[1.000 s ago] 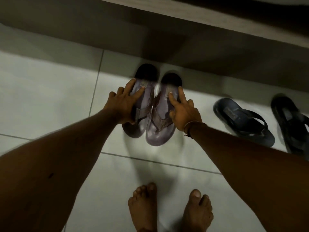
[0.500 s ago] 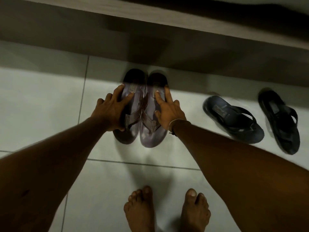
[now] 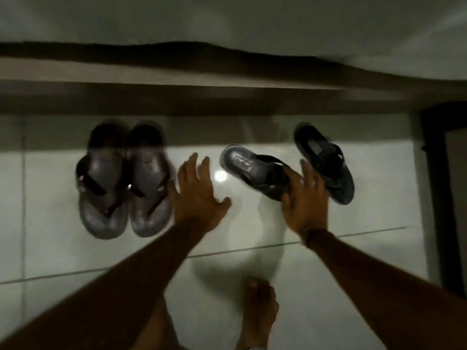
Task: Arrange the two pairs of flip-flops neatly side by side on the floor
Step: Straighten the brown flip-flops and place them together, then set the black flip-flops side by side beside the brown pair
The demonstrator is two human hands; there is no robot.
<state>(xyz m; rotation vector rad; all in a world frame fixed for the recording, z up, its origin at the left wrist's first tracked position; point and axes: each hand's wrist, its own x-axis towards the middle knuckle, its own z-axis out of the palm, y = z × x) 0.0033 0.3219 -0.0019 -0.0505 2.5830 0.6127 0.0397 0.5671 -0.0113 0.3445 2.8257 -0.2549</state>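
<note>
Already the brown pair (image 3: pixel 125 183) sits on the tiled floor (image 3: pixel 50 198) up near the step (image 3: pixel 227 97), its two soles touching along their inner edges and both toes pointing back toward the person, so that half looks done. What remains is the black pair: the nearer black flip-flop (image 3: pixel 255 170) lies skewed, heel swung off to the left, while the farther black flip-flop (image 3: pixel 326 162) lies apart from it at a different angle. The left hand (image 3: pixel 199 195) hangs over bare tile between the two pairs, fingers (image 3: pixel 192 162) spread wide and holding nothing. The right hand (image 3: pixel 307 200) is at the toe end of the nearer black flip-flop, fingers also spread; the picture is smeared with motion, so I cannot tell whether they touch it or just hover. To my eye the step in hand is catching hold of both black ones. Done well, each hand would press flat on one sole, turn it until the toes face the same way as the brown pair's, then slide the two together and across so they rest just beside the brown ones on the same line. Sliding rather than lifting should keep the straps from flopping and the neighbours from being nudged.
</note>
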